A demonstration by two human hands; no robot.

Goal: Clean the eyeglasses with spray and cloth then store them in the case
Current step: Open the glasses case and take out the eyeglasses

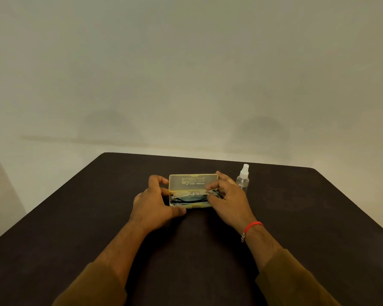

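Note:
A translucent yellow glasses case [193, 182] stands open in the middle of the dark table [75, 217], its lid upright with printed text. Inside its base lie the eyeglasses [191, 196], with thin black temples and clear lenses. My left hand [155, 206] grips the left end of the case, thumb along the front edge. My right hand [227, 196] pinches the right end of the eyeglasses at the case's right side. No cloth shows clearly; something pale lies under the glasses.
A small clear spray bottle [243, 178] with a white nozzle stands upright just right of the case, behind my right hand. A plain pale wall rises beyond the table's far edge. A red band circles my right wrist.

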